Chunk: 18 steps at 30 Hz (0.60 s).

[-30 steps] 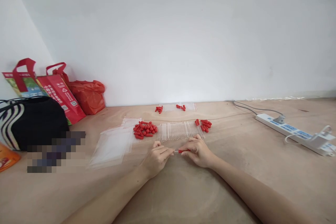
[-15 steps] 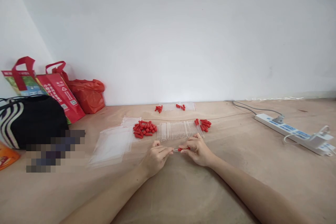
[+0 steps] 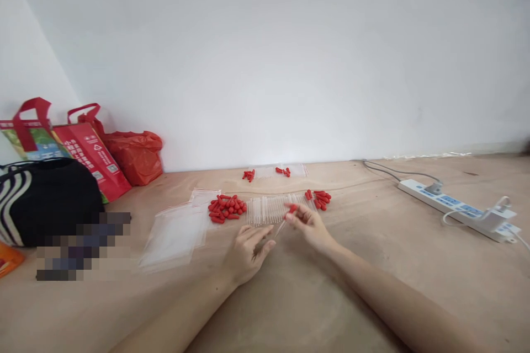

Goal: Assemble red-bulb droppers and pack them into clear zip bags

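1. White wall (image 3: 265, 66) is filling most of the view, meeting another at a corner, far L.
2. Wooden table (image 3: 265, 309), lt. brown w/ faint grain, is running back to the wall.
3. Black bag (image 3: 62, 198) w/ white stripes is slumping at L edge; behind it, shopping bags (image 3: 93, 157) & a red plastic bag (image 3: 134, 160) are leaning together.
4. Power strip (image 3: 451, 204), white w/ blue sockets, is lying at an angle on the R, w/ a grey plug (image 3: 433, 188) sitting in it.
5. Clear bags (image 3: 171, 234) are lying flat, overlapping, L of centre.
6. Left hand (image 3: 246, 253) is staying low over the table, thumb & fingers standing slightly apart.
7. Right hand (image 3: 310, 226) is pinching a thin tube w/ a red end, fingers closing narrow on it.
8. Row of tubes (image 3: 269, 210) is lying side by side just beyond the hands.
9. Red bulbs are sitting at both ends of the row: bigger pile (image 3: 226, 208) L, smaller pile (image 3: 323, 199) R.
10. Thin tube (image 3: 281, 228) is tilting, clear end pointing down toward the left fingertips.
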Each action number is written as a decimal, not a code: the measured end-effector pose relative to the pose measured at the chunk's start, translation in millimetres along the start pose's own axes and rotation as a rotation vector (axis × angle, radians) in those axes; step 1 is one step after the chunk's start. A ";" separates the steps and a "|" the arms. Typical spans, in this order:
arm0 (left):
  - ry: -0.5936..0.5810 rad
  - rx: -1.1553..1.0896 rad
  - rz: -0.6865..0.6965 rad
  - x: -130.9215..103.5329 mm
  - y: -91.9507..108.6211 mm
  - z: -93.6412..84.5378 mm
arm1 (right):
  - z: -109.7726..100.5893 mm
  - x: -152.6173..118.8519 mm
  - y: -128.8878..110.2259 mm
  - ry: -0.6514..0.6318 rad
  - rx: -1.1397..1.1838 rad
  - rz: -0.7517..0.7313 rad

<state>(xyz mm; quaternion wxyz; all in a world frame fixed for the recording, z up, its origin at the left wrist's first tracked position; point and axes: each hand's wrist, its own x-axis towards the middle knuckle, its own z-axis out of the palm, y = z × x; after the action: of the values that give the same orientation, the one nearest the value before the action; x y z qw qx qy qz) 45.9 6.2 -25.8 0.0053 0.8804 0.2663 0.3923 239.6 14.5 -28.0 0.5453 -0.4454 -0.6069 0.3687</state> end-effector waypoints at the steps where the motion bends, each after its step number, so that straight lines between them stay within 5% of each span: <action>1: -0.011 0.011 -0.021 0.3 -1.1 -1.7 | -10.5 11.5 -1.7 0.051 -0.139 0.040; 7: -0.052 0.054 -0.051 -0.4 -8.4 -2.8 | -74.3 71.5 2.7 0.194 -0.547 0.229; 18: -0.070 0.053 -0.062 -2.5 -9.4 -3.0 | -79.1 79.9 28.8 0.298 -0.869 0.291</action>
<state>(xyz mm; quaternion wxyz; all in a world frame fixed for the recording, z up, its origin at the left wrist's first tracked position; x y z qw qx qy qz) 38.1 12.4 -27.6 0.0037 0.8848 0.3035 0.3536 321.2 96.3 -17.6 0.3324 -0.7602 -0.5517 0.0854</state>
